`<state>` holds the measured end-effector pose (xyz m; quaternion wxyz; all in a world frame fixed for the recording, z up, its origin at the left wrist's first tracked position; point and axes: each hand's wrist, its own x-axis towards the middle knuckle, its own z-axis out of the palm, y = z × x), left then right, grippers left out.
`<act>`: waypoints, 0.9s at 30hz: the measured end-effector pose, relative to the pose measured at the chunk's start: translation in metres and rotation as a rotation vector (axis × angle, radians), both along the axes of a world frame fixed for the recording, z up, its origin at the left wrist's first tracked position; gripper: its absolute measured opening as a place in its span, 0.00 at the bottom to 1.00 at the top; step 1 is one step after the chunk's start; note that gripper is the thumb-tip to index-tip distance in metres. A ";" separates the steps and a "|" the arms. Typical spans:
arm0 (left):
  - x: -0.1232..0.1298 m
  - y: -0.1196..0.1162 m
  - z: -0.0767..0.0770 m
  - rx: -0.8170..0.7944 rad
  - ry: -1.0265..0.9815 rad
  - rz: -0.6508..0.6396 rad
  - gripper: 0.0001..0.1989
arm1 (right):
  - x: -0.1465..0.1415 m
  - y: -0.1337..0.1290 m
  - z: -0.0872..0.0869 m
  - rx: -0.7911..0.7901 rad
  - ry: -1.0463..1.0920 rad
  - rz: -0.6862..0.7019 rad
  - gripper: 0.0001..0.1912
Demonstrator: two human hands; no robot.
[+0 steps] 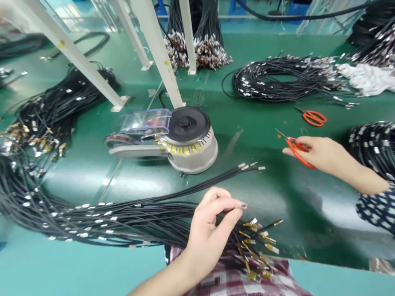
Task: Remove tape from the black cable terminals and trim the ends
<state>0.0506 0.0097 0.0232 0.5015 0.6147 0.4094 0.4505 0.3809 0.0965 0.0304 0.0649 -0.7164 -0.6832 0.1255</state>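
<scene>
My left hand (pixel 212 229) is closed in a pinch at the front edge of the table, over a thick bundle of black cables (pixel 119 220). A small shiny tip, which looks like a cable end (pixel 241 206), shows between thumb and forefinger; the hand hides the rest of that cable. Yellow-taped ends (pixel 257 247) of the bundle fan out just below the fingers. At the right, my right hand (pixel 321 155) grips orange-handled scissors (pixel 298 151), their blades pointing up and to the left. A few cables with white tips (pixel 247 167) lie apart, above my left hand.
A round tape dispenser (pixel 191 141) with yellow tape pieces stands mid-table by white posts (pixel 155 41). A second orange pair of scissors (pixel 314 118), coiled cables (pixel 276 78), another coil (pixel 376 142) and a white cloth (pixel 382 77) lie right. Cable heaps (pixel 59 103) lie left.
</scene>
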 end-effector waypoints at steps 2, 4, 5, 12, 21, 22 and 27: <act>-0.005 0.003 0.004 0.005 0.028 0.048 0.08 | 0.013 0.014 -0.007 0.055 -0.198 0.018 0.25; -0.010 0.005 0.008 -0.077 -0.016 0.048 0.08 | 0.020 0.022 -0.010 0.062 -0.272 0.105 0.23; -0.012 0.006 0.009 -0.164 -0.072 0.031 0.09 | 0.021 0.025 -0.010 0.065 -0.290 0.143 0.23; -0.017 0.008 0.002 -0.613 -0.392 0.023 0.17 | -0.046 0.022 0.003 0.130 -0.022 0.335 0.16; -0.010 -0.005 -0.025 -0.694 -0.539 0.043 0.20 | -0.178 0.018 0.010 -0.153 1.250 0.128 0.17; -0.011 -0.005 -0.025 -0.688 -0.551 0.045 0.19 | -0.184 0.021 0.012 -0.156 1.295 0.103 0.18; -0.015 -0.006 -0.028 -0.669 -0.605 0.016 0.18 | -0.204 0.032 0.022 -0.215 1.355 0.047 0.18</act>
